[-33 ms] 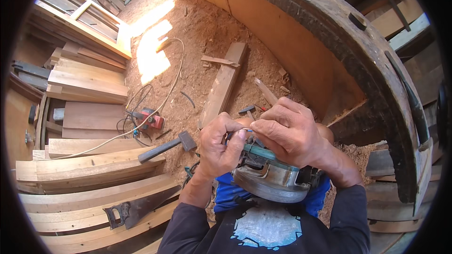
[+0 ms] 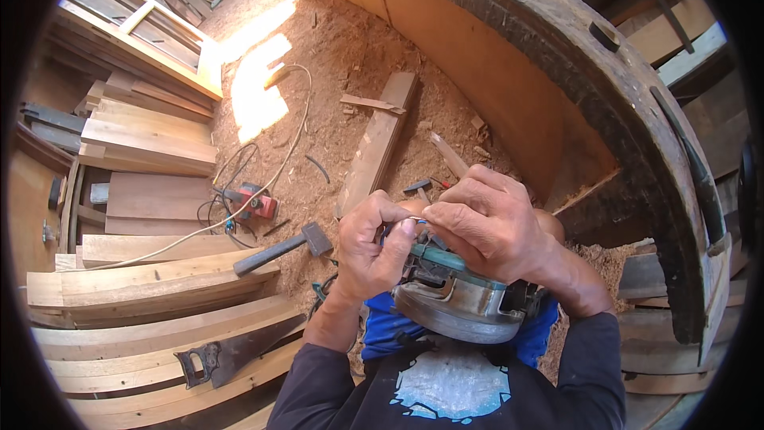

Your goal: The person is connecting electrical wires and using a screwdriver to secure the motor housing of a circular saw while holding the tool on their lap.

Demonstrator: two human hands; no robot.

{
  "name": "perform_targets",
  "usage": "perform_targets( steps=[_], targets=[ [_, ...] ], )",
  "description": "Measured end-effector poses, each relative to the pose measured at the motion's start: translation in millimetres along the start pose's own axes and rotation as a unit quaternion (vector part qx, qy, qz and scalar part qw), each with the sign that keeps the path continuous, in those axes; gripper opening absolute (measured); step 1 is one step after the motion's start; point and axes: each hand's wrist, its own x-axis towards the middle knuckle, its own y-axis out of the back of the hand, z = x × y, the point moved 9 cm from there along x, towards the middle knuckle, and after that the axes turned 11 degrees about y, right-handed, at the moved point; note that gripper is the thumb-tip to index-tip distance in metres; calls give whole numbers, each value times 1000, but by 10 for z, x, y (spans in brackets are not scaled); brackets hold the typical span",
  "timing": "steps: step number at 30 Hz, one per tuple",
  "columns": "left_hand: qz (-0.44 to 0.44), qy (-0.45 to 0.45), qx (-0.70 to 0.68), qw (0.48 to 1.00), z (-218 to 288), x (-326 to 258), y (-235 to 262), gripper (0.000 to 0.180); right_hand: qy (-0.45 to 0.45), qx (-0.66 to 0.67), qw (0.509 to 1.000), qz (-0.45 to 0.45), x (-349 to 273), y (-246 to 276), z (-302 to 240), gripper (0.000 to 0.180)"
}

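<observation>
A small metal part is pinched by the left hand (image 2: pixel 374 251) and right hand (image 2: pixel 485 227) atop the power tool (image 2: pixel 458 299); the tool is best braced firmly on the lap.

Two bare hands are seen, the left hand (image 2: pixel 374 251) and the right hand (image 2: pixel 489 227); no gloves, rings or watch are visible on either. Both forearms are uncovered from wrist to roughly mid-forearm. Long dark sleeves (image 2: pixel 322 386), charcoal or near black, are worn pushed up, with soft folds at the bunched cuffs. A dark shirt front (image 2: pixel 454 390) is noted, bearing a pale blue and white printed patch with ragged edges. Bright blue cloth (image 2: pixel 386 330), possibly trousers or shorts, is seen over the lap; the garment cannot be identified with certainty.
</observation>
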Motion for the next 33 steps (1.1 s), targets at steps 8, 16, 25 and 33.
perform_targets(
  steps=[8,16,25,33],
  targets=[
    [11,-127,59,990,228,-4,-58,13,-193,243,951,-16,-139,-222,238,8],
    [59,-321,147,934,414,-182,-116,11,-437,645,627,-22,-559,-780,248,16],
    [49,-130,77,987,179,-20,15,7,-94,52,994,30,-13,22,100,18],
    [11,-55,21,998,112,-22,-12,5,-13,-10,1000,-6,63,-17,11,20]
  ],
)
